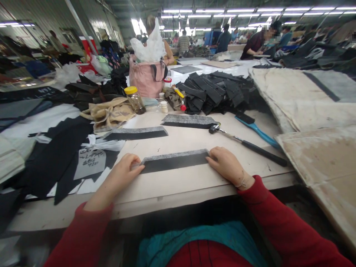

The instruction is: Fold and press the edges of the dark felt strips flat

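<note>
A long black fabric strip with a grey felt edge lies flat on the worktable in front of me. My left hand pinches its left end, fingers curled over the corner. My right hand presses down on its right end. Both arms wear red sleeves. Two similar strips lie farther back on the table.
A hammer and a blue-handled brush lie at the right. A pile of black cut pieces, a jar with a yellow lid, a pink bag and beige cloth sit behind. Black fabric covers the left. Other people work in the background.
</note>
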Demonstrator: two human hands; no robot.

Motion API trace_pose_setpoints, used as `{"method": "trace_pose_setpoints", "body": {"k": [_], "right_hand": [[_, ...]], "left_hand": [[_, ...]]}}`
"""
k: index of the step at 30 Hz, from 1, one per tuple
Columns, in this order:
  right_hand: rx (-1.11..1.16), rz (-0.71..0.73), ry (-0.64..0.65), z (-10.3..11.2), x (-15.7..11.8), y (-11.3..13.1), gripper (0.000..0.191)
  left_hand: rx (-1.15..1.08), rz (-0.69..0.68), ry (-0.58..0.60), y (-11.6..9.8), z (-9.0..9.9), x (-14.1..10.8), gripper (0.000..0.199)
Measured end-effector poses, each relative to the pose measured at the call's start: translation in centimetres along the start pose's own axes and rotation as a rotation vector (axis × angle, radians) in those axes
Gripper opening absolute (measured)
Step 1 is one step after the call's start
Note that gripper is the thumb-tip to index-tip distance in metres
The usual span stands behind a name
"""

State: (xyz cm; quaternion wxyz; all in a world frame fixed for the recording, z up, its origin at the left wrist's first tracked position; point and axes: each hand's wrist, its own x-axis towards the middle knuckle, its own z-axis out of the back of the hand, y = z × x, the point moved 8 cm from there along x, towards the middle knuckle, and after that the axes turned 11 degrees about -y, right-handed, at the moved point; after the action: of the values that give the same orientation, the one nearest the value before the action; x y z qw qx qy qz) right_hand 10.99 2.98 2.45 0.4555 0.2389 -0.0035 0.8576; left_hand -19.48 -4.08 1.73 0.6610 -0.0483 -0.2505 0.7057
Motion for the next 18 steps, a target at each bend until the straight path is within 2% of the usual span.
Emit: {"method": "trace_pose_setpoints", "body": {"k": [2,4,7,8,12,15,18], "right_hand": [[0.048,-0.007,-0.011,0.1,-0.1,-0.1,0.015],[0.089,-0.030,-0.060,0.5,-0.1,-0.4,0.011],[0.088,-0.044,-0.149,1.4,-0.2,-0.8,0.026],[0.084,-0.031,-0.148,1.4,-0.3,-0.7,0.028],[0.092,0.052,-0.055,0.7,-0.5,-0.2,0.018],[0.094,0.070,-0.028,0.6,-0.6,-0.3,0.020],[0.090,0.070,-0.017,0.6,-0.3,0.1,0.021]], "left_hand": [[-0.017,-0.036,-0.017,-0.2,0.1,0.1,0.025],[-0.053,-0.086,0.019,-0.7,-0.2,0.2,0.025],[-0.081,-0.134,0.112,-1.4,-0.7,0.2,0.023],[-0.080,-0.138,0.139,-1.5,-0.7,0.2,0.024],[-0.040,-0.143,0.236,-0.9,-0.7,0.2,0.030],[0.024,-0.171,0.336,-0.2,-0.5,-0.2,0.036],[0.085,-0.214,0.325,-0.6,0.2,-0.1,0.035]]}}
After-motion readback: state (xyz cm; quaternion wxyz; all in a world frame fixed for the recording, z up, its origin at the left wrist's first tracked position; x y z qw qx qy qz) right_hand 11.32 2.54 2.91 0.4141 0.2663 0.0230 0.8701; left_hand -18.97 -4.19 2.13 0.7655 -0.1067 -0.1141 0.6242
